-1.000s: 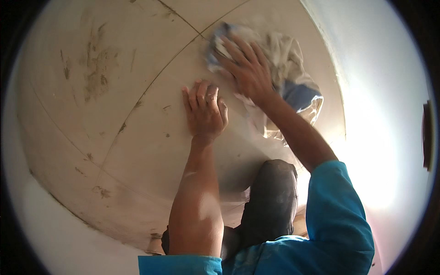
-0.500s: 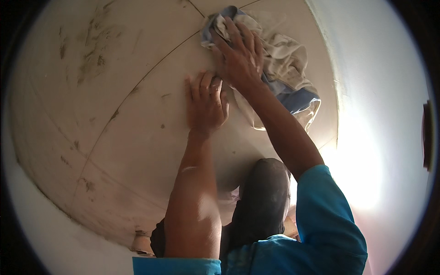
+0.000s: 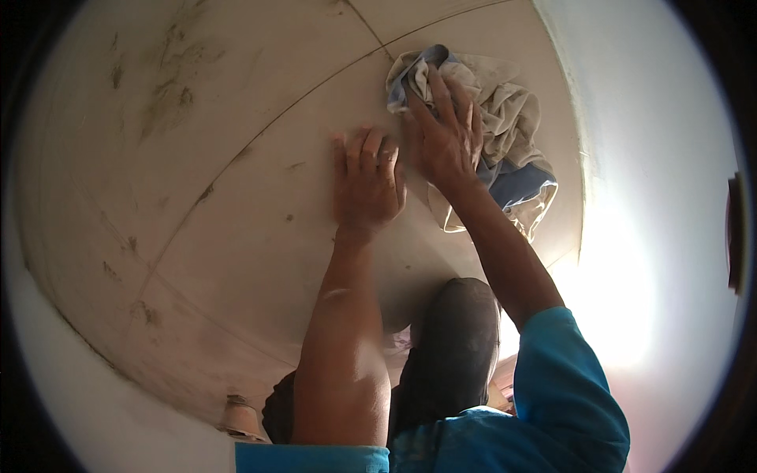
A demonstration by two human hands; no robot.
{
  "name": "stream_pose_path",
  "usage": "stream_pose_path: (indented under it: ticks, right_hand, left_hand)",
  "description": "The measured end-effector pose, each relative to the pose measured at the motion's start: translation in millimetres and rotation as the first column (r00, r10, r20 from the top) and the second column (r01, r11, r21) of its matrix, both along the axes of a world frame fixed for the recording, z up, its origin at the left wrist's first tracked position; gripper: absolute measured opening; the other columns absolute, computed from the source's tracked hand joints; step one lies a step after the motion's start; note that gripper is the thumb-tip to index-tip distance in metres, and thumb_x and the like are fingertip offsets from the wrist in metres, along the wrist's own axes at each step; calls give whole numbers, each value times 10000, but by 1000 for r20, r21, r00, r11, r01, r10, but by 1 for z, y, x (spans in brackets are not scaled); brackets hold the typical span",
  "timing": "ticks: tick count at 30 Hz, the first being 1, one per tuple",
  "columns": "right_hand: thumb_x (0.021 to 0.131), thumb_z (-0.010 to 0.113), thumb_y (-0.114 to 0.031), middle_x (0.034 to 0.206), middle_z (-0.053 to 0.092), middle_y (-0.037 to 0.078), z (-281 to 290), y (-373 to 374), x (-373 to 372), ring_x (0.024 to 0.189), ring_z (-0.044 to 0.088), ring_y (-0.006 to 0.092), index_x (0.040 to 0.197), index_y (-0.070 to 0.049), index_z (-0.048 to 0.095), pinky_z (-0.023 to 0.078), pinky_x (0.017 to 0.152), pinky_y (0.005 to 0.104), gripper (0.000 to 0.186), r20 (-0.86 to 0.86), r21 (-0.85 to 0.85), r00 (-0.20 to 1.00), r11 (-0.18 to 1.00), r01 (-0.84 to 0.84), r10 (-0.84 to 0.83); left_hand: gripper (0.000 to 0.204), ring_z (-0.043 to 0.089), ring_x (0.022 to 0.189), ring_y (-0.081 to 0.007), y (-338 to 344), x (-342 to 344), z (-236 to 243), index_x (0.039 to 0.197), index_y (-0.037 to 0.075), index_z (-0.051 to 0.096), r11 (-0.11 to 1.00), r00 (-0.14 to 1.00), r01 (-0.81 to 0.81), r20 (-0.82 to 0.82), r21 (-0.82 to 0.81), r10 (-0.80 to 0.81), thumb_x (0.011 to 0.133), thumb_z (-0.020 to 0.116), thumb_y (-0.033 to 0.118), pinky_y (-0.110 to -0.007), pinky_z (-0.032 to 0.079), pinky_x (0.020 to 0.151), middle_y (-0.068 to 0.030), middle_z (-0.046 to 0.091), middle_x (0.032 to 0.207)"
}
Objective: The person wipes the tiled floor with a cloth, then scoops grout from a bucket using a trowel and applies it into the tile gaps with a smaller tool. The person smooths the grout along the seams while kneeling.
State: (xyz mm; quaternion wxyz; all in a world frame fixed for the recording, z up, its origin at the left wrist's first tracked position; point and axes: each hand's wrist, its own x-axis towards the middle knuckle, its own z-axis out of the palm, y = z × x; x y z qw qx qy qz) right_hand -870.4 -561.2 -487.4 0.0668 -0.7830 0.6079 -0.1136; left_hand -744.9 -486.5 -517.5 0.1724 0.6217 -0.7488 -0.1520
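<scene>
A crumpled beige cloth with blue-grey patches lies bunched on the floor at the far right. My right hand presses down on its left part, fingers bent over the bunched fabric and gripping it. Loose folds spread to the right of that hand and partly under my forearm. My left hand rests on the bare floor just left of the cloth and apart from it. Its fingers are a little apart, pointing away from me, and it holds nothing.
Dirty beige floor tiles with dark joints and smudges stretch to the left. A pale wall runs along the right, brightly lit low down. My dark-trousered knee is bent below my hands. A small brownish object stands at the lower left.
My right hand has drawn the cloth a little toward me and away from the tile joint. My left hand stays on the floor. The whole view has shifted slightly.
</scene>
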Motion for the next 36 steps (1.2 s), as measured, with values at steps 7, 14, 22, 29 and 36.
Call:
stream_pose_path:
  ticks: [7, 14, 22, 29, 36]
  right_hand:
    - [866, 579, -277, 1424, 429, 68, 2, -1, 0, 1293, 382, 309, 1232, -217, 612, 294, 1058, 513, 373, 4, -6, 999, 999, -37, 37]
    - [836, 577, -403, 1332, 496, 142, -38, -110, -105, 1257, 432, 342, 1220, -137, 581, 323, 1042, 520, 467, -110, -335, 964, 922, 193, -241]
    - [845, 550, -352, 1411, 429, 125, -42, -61, 28, 1290, 412, 309, 1258, -187, 577, 308, 1101, 442, 446, -29, -184, 921, 903, -387, 389]
    - [979, 378, -347, 1427, 387, 194, 8, -126, -78, 1334, 328, 359, 1383, -90, 434, 188, 1124, 501, 482, 82, 55, 921, 925, 377, -380]
    - [913, 463, -114, 1440, 396, 178, -48, 98, -235, 1341, 327, 396, 1408, -152, 419, 246, 1111, 503, 498, -316, -236, 798, 858, 457, -512]
  left_hand:
    - [394, 368, 1268, -334, 6, -10, 10, 1210, 82, 430, 1000, 1000, -18, 21, -3, 18, 861, 553, 216, -569, 249, 1098, -113, 407, 1299]
    - [420, 362, 1272, -326, 5, -13, 8, 1233, 95, 413, 1000, 1000, 3, -20, 9, -3, 854, 563, 201, -580, 247, 1096, -110, 405, 1295]
    - [343, 365, 1283, -287, 11, -8, 4, 1178, 104, 468, 1000, 999, -17, 27, 20, 16, 861, 561, 199, -554, 233, 1112, -84, 419, 1283]
    - [345, 398, 1252, -334, 9, -10, 11, 1214, 65, 423, 999, 999, 33, 36, -27, -32, 901, 501, 189, -585, 272, 1076, -127, 443, 1262]
    - [354, 410, 1242, -313, 10, -5, 4, 1207, 67, 450, 997, 996, 20, 91, -79, -13, 886, 521, 198, -552, 274, 1089, -110, 452, 1261]
